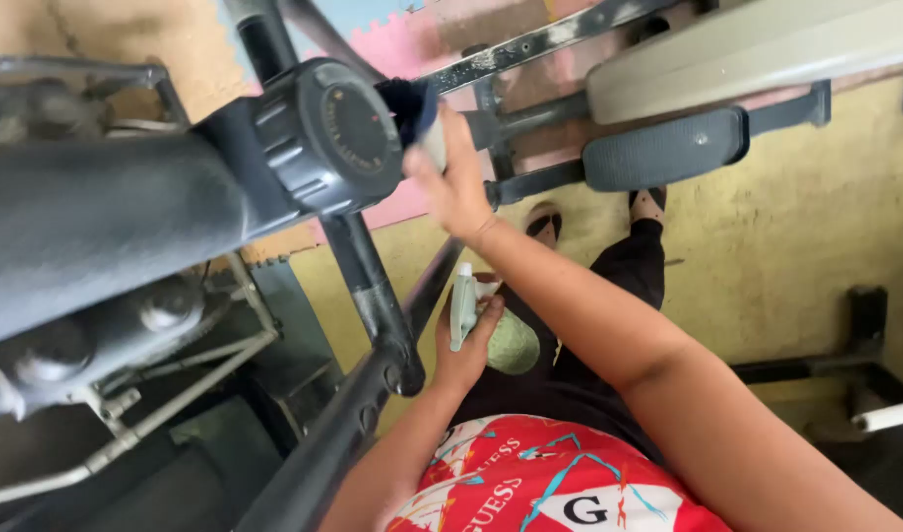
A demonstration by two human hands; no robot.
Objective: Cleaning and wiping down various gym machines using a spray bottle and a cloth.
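Right hand (451, 182) pinches a dark cloth (410, 103) against the round knob (328, 133), left hand (463, 345) wraps a green spray bottle (491, 330) low by the frame bar (373, 286); cloth could slip off, bottle might knock the bar.

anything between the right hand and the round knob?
Only a dark cloth, held by the right hand against the knob. Shown in the head view.

I see a gym: a grey exercise machine (127, 217) with a ribbed pedal (663, 148), foam floor mats (412, 44).
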